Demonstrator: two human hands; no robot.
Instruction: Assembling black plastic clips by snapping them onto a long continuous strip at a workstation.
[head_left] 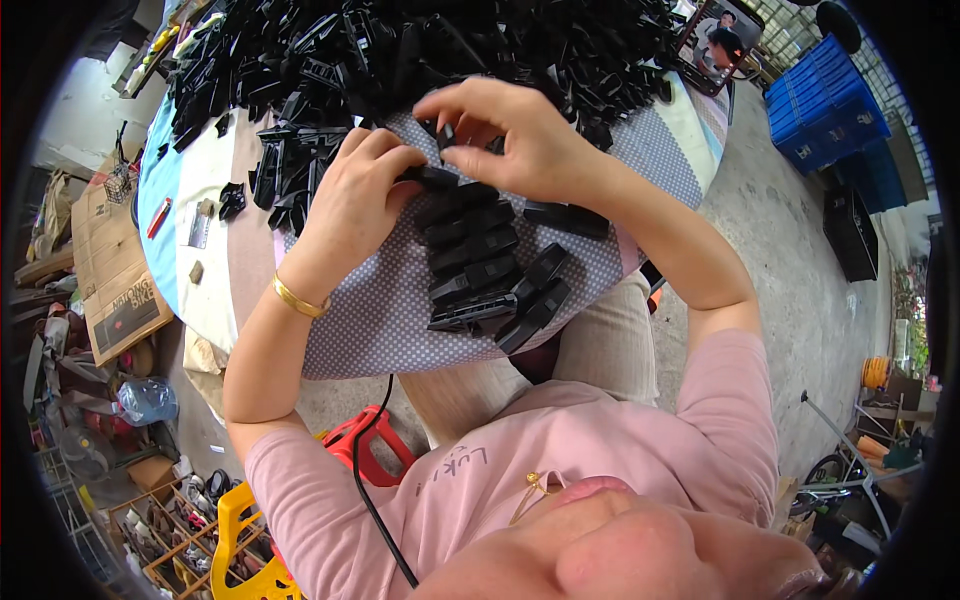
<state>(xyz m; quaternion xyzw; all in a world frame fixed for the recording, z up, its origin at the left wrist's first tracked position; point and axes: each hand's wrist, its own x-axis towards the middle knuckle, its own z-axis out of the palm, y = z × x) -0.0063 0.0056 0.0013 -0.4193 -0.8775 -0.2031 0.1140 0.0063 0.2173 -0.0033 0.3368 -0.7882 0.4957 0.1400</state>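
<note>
Between the thumb and fingers of my right hand (525,140) is a small black plastic piece (445,136). My left hand (362,192), a gold bangle at its wrist, has its fingers closed on the end of a black plastic part (432,178), just below the small piece. Both hands meet above a row of black block-shaped parts (472,245) laid side by side on the dotted cloth. More loose black parts (540,295) lie at the right of that row, near the table's front edge. My palms hide some of what I grip.
A big heap of black plastic parts (400,60) covers the table's far side. On the cloth (350,335) at left lies a red lighter (159,218). A phone (715,45) stands at the far right. Blue crates (825,105) are beyond, on the floor.
</note>
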